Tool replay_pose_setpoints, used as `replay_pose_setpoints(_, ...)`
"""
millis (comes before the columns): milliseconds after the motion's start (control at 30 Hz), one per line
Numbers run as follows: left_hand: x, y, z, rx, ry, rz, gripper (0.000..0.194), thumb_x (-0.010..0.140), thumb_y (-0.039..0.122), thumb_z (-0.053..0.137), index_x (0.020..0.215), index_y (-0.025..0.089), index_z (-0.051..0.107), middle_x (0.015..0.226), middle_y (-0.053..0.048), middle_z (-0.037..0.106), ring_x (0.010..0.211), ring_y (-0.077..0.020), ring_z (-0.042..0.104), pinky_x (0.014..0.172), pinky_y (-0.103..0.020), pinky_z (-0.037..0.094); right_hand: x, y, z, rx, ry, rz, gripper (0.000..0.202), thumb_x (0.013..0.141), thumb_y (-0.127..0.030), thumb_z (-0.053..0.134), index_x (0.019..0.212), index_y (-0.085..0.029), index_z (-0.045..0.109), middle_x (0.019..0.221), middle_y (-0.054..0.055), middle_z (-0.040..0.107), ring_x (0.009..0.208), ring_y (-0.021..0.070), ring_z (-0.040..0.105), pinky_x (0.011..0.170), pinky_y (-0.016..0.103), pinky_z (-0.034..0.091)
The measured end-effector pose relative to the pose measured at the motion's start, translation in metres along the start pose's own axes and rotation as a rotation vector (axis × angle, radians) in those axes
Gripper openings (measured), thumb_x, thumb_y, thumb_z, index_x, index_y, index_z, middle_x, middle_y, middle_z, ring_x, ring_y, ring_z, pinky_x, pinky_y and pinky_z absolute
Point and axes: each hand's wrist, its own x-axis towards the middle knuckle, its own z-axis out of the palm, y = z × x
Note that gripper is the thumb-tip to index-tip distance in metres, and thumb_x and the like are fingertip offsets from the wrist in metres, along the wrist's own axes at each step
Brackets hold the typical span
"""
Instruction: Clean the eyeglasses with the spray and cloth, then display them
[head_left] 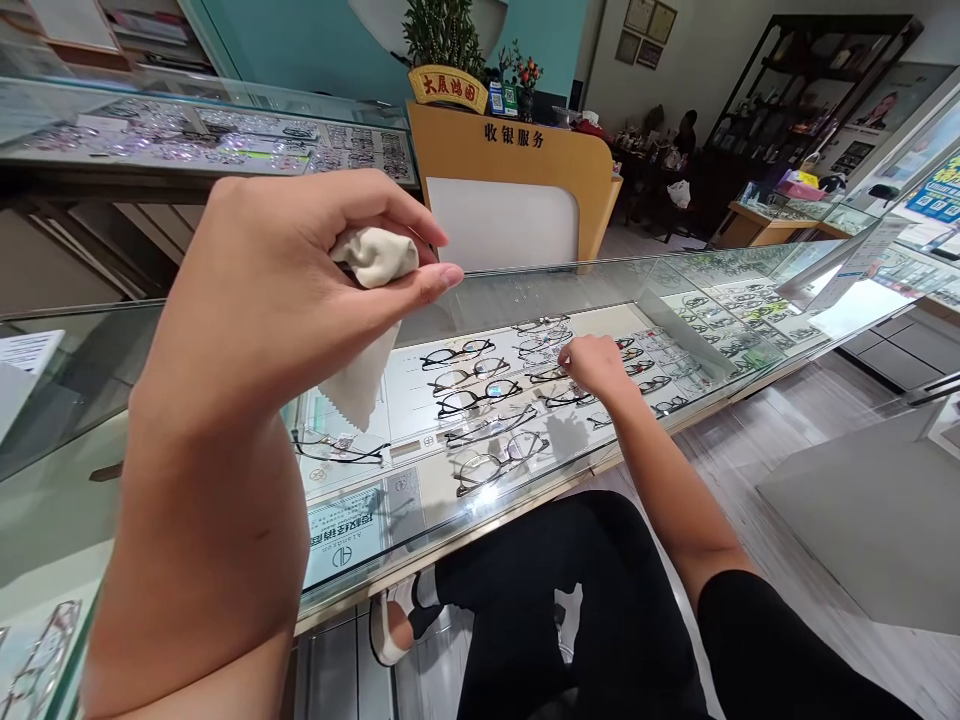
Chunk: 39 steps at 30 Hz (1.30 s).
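My left hand (277, 290) is raised close to the camera, its fingers curled around a pale cleaning cloth (379, 258). One zigzag-edged corner of the cloth hangs below the palm. Farther off, my right hand (598, 366) is over the glass display case (480, 510), fingers drawn together near a dark-framed pair of glasses (549, 377). What its fingertips hold, if anything, I cannot make out. Rows of eyeglasses (478, 398) lie in the case to the left of that hand. A separate pair (341, 450) lies below the hanging cloth.
A wooden counter (517, 150) with a plant (442, 40) stands beyond the case. Another glass case (225, 140) with eyewear is at the back left. A grey-white block (870, 510) stands on the floor at right. My knees are close to the case's front edge.
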Motion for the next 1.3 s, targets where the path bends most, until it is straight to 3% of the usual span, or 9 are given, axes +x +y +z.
replay_pose_setpoints(167,-0.001,0.003,-0.002,0.005,-0.022,-0.034,0.030,0.093,0.051,0.076,0.102,0.023,0.080,0.094,-0.001,0.079,0.081,-0.0163,0.060,0.076,-0.034,0.038,-0.005,0.001,-0.004,-0.001,0.001,-0.009,0.031,0.101,-0.012,0.066,0.113,-0.023,0.092,0.114,0.017,0.090,0.110,0.0303,0.082,0.098,0.040,0.048)
replay_pose_setpoints(333,-0.001,0.003,0.000,-0.019,-0.037,-0.028,0.030,0.092,0.051,0.079,0.102,0.023,0.082,0.091,0.000,0.078,0.083,-0.0160,0.061,0.076,-0.032,0.038,-0.034,0.017,-0.040,0.239,0.175,-0.006,0.024,0.101,-0.022,0.071,0.112,-0.024,0.092,0.102,0.011,0.091,0.098,0.0290,0.081,0.081,0.036,0.051)
replay_pose_setpoints(467,0.006,-0.005,0.003,-0.004,-0.088,-0.169,0.029,0.095,0.050,0.074,0.096,0.022,0.084,0.085,0.000,0.075,0.078,-0.0152,0.057,0.073,-0.032,0.037,-0.043,0.018,-0.075,0.696,0.343,-0.184,0.019,0.097,-0.027,0.071,0.100,-0.020,0.088,0.080,0.004,0.085,0.070,0.0198,0.076,0.069,0.032,0.053)
replay_pose_setpoints(633,0.020,-0.034,0.014,-0.014,-0.230,-0.370,0.033,0.091,0.052,0.073,0.083,0.022,0.083,0.075,-0.003,0.072,0.068,-0.0176,0.053,0.064,-0.034,0.034,-0.024,-0.015,-0.090,0.981,0.452,-0.428,0.016,0.094,-0.029,0.074,0.097,-0.018,0.084,0.087,0.006,0.085,0.073,0.0177,0.076,0.070,0.031,0.059)
replay_pose_setpoints(767,0.026,-0.054,0.020,-0.155,-0.296,-0.382,0.033,0.087,0.055,0.078,0.082,0.023,0.085,0.077,-0.003,0.075,0.069,-0.0183,0.055,0.063,-0.032,0.037,-0.008,-0.052,-0.089,0.989,0.562,-0.549,0.013,0.097,-0.024,0.072,0.101,-0.022,0.084,0.096,0.004,0.086,0.086,0.0175,0.079,0.079,0.031,0.061)
replay_pose_setpoints(900,0.026,-0.058,0.018,-0.293,-0.374,-0.366,0.037,0.084,0.060,0.083,0.087,0.023,0.085,0.074,-0.002,0.072,0.066,-0.0160,0.054,0.063,-0.030,0.039,-0.001,-0.074,-0.086,0.890,0.666,-0.689,0.018,0.103,-0.022,0.067,0.105,-0.026,0.084,0.102,0.002,0.087,0.088,0.0166,0.080,0.084,0.031,0.060)
replay_pose_setpoints(1167,0.027,-0.059,0.019,-0.406,-0.390,-0.386,0.031,0.078,0.051,0.089,0.087,0.022,0.081,0.070,-0.002,0.068,0.065,-0.0155,0.057,0.061,-0.028,0.041,-0.011,-0.077,-0.083,0.829,0.771,-0.784,0.026,0.110,-0.022,0.058,0.113,-0.029,0.083,0.114,0.001,0.089,0.097,0.0183,0.081,0.090,0.034,0.062)
replay_pose_setpoints(1300,0.026,-0.054,0.021,-0.430,-0.420,-0.384,0.031,0.078,0.051,0.089,0.088,0.023,0.079,0.073,-0.002,0.069,0.067,-0.0161,0.060,0.062,-0.029,0.045,-0.023,-0.075,-0.085,0.825,0.803,-0.751,0.027,0.110,-0.023,0.057,0.114,-0.028,0.083,0.113,0.002,0.088,0.099,0.0193,0.081,0.094,0.035,0.062)
